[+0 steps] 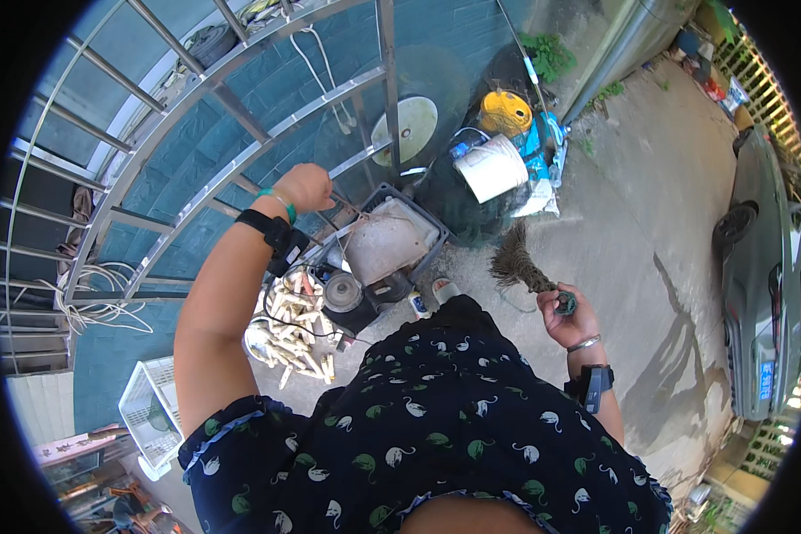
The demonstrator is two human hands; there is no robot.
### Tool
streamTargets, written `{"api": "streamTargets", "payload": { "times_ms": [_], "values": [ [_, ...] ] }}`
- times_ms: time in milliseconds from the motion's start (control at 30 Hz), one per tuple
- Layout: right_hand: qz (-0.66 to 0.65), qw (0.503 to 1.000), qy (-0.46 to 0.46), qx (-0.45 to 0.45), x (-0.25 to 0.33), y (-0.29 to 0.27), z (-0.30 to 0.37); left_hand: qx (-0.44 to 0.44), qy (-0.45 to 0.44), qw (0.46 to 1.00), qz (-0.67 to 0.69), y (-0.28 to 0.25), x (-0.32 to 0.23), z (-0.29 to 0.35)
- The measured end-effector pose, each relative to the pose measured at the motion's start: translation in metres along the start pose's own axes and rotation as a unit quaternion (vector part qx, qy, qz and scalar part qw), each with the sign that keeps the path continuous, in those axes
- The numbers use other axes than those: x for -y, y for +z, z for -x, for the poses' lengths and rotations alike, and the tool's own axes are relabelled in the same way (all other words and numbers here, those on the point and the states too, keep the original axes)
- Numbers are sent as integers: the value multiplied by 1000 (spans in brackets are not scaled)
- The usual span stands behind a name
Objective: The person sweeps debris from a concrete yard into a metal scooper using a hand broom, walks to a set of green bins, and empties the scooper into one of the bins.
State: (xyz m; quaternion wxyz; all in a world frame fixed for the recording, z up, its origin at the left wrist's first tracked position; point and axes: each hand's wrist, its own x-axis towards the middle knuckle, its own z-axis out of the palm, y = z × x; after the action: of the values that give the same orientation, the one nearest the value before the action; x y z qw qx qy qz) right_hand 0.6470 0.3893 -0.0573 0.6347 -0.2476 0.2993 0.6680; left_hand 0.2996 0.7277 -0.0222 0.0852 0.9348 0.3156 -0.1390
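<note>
My left hand (304, 186) is raised and closed on a thin stick or wire (347, 206) beside the metal window bars (240, 116). It wears a black wrist device and a green band. My right hand (562, 313) is lower on the right and grips the handle of a small dark broom (516, 262), whose bristles point up and away. Below my left forearm lies a pile of pale corn cobs (294, 334) on the ground.
A dark crate holding a grey slab (387, 238) stands ahead, with a small black pot (340, 294) beside it. Farther off are a white bucket (491, 166), a yellow container (505, 111) and a round pale disc (407, 129). A white basket (156, 409) sits lower left. A grey car (765, 294) is parked right.
</note>
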Motion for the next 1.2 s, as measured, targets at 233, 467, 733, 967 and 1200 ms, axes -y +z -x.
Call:
{"api": "streamTargets", "payload": {
  "times_ms": [233,467,733,967,1200],
  "values": [
    [158,977,139,25,10,72,-36,-74,-19,997,-33,7,19,-25],
    [130,941,311,28,-4,125,-82,-254,-85,963,-19,10,-6,-21],
    [184,876,442,-53,-40,172,-120,-60,-321,927,184,57,-56,110],
    [231,813,533,-38,-101,201,-148,-112,-557,764,307,137,-170,243],
    [236,814,530,-18,-172,211,-244,-138,-713,572,382,144,-291,280]
  ]
}}
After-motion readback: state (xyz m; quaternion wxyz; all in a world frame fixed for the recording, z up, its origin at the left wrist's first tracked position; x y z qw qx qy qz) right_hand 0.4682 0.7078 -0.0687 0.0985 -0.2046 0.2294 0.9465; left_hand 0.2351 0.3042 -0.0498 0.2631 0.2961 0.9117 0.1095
